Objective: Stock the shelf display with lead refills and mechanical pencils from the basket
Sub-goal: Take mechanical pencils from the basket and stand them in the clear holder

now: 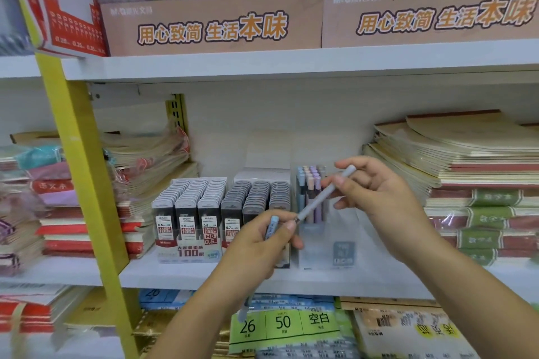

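Nearest the camera, the left hand (pixel 256 245) is curling its grip around a blue mechanical pencil (pixel 271 227), top end poking up out of the fist, while its fingertips are also touching the tip of a second one. That grey mechanical pencil (pixel 323 195) is lying on a diagonal, long axis running from low-left at the tip up to the far right, where the right hand (pixel 379 192) is pinching its upper half between thumb and fingers. So both grips are closed on pencils, and the grey one is bridging the two hands.

Just past them on the shelf (pixel 163 274), the clear pencil holder (pixel 320 245) is standing with pastel pencils upright at its back and open room toward the front. It's sitting right behind and slightly below the grey pencil, and the right hand is the closer one, so I'd guess that hand is tipping it upright and dropping it in tip down.

Left of the holder, the lead refills (pixel 204 207) are packed in rows in their display. No basket in view.
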Demonstrator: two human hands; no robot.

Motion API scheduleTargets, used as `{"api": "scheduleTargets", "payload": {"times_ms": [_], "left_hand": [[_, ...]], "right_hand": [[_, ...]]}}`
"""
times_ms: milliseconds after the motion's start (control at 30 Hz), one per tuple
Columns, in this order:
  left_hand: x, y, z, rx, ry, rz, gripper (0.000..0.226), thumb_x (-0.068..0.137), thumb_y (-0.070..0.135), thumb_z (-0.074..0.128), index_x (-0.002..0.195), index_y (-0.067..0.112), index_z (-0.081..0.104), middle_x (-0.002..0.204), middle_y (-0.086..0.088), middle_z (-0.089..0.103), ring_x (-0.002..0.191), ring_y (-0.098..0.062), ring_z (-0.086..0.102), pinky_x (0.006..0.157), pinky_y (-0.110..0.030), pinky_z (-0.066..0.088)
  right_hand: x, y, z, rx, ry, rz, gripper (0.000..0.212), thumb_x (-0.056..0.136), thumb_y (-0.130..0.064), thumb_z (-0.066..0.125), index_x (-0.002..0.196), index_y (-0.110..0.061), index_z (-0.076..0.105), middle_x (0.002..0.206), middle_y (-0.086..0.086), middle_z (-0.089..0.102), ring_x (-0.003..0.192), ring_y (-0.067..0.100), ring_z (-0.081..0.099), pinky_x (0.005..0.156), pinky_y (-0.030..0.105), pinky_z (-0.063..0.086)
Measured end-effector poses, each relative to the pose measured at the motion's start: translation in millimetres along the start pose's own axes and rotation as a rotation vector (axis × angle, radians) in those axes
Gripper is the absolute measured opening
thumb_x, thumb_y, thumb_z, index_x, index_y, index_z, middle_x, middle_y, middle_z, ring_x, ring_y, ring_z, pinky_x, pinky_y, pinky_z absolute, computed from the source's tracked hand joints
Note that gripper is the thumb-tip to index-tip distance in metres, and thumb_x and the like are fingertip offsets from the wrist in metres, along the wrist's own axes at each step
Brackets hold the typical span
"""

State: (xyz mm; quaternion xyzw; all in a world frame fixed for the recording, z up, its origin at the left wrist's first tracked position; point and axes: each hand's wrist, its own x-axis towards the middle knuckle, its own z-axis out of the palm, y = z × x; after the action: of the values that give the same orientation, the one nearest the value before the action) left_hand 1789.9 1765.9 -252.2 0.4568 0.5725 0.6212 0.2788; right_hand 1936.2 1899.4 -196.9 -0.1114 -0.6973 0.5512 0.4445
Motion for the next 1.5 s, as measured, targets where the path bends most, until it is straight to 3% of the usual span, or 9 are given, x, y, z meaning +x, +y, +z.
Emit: {"api": "scheduleTargets", "payload": {"times_ms": [167,333,433,500,600,900,1167,1333,1500], "left_hand": [[3,2,-7,0.020,0.193,0.038,0.017,0.092,0.026,0.068,0.085,0.040,0.074,0.074,0.008,0.075,0.047,0.002,0.051,0.043,-0.014,0.038],[11,14,-2,0.168,0.141,0.159,0.016,0.090,0.026,0.072,0.086,0.042,0.073,0.071,0.012,0.075,0.053,0.008,0.060,0.049,-0.004,0.041],[17,15,2,0.184,0.113,0.191,0.014,0.094,0.030,0.067,0.094,0.044,0.069,0.074,0.014,0.074,0.050,0.010,0.056,0.049,-0.006,0.040],[21,10,1,0.141,0.097,0.146,0.012,0.099,0.037,0.057,0.105,0.047,0.058,0.083,0.014,0.073,0.051,0.006,0.052,0.052,-0.012,0.042],[23,2,-1,0.037,0.082,0.100,0.008,0.106,0.026,0.043,0.110,0.023,0.049,0.068,0.012,0.062,0.052,-0.002,0.047,0.051,-0.015,0.044],[22,-2,3,-0.004,0.097,0.160,0.016,0.103,0.014,0.049,0.108,0.019,0.063,0.080,0.001,0.076,0.073,-0.012,0.071,0.068,-0.022,0.058],[23,-12,4,0.037,0.097,0.153,0.016,0.104,0.020,0.047,0.111,0.025,0.061,0.097,0.006,0.079,0.087,-0.014,0.076,0.075,-0.023,0.059],[24,-12,4,0.032,0.098,0.143,0.016,0.105,0.020,0.047,0.111,0.025,0.061,0.097,0.007,0.079,0.086,-0.014,0.076,0.073,-0.021,0.059],[23,-10,3,0.013,0.093,0.118,0.016,0.105,0.021,0.046,0.111,0.024,0.061,0.098,0.007,0.079,0.088,-0.014,0.076,0.073,-0.021,0.059]], "right_hand": [[-2,1,-20,-0.185,-0.088,0.144,0.027,0.084,-0.005,0.067,0.108,-0.016,0.061,0.089,0.003,0.075,0.086,0.017,0.070,0.069,0.020,0.055],[-2,-5,-10,-0.906,-0.290,-0.157,0.027,0.082,-0.044,0.067,0.108,-0.050,0.062,0.103,-0.027,0.055,0.100,-0.015,0.046,0.081,0.003,0.035],[2,-1,2,-0.824,-0.335,-0.217,0.040,0.088,-0.029,0.065,0.113,-0.057,0.051,0.094,-0.019,0.061,0.093,-0.007,0.052,0.078,0.002,0.037],[11,-1,-4,-0.678,-0.226,-0.234,0.049,0.090,-0.019,0.063,0.118,-0.055,0.045,0.090,-0.015,0.066,0.085,-0.001,0.057,0.076,0.011,0.044],[34,0,-24,-0.501,0.007,-0.265,0.055,0.092,-0.011,0.061,0.134,-0.039,0.040,0.088,-0.006,0.064,0.084,0.012,0.060,0.078,0.025,0.048],[59,37,-25,-0.879,-0.009,-0.341,0.025,0.094,-0.023,0.060,0.117,-0.032,0.055,0.084,-0.019,0.061,0.079,-0.007,0.058,0.067,0.013,0.043],[59,58,-28,-0.999,-0.002,-0.326,0.021,0.093,-0.028,0.059,0.109,-0.039,0.049,0.095,-0.008,0.058,0.082,-0.003,0.052,0.064,0.006,0.030],[66,59,-29,-1.079,0.012,-0.337,0.028,0.092,-0.027,0.060,0.112,-0.035,0.042,0.089,-0.008,0.058,0.082,0.009,0.055,0.061,0.019,0.038],[72,62,-26,-1.210,0.065,-0.340,0.015,0.088,-0.026,0.066,0.103,-0.025,0.063,0.102,0.000,0.059,0.106,0.019,0.040,0.077,0.030,0.032]]}}
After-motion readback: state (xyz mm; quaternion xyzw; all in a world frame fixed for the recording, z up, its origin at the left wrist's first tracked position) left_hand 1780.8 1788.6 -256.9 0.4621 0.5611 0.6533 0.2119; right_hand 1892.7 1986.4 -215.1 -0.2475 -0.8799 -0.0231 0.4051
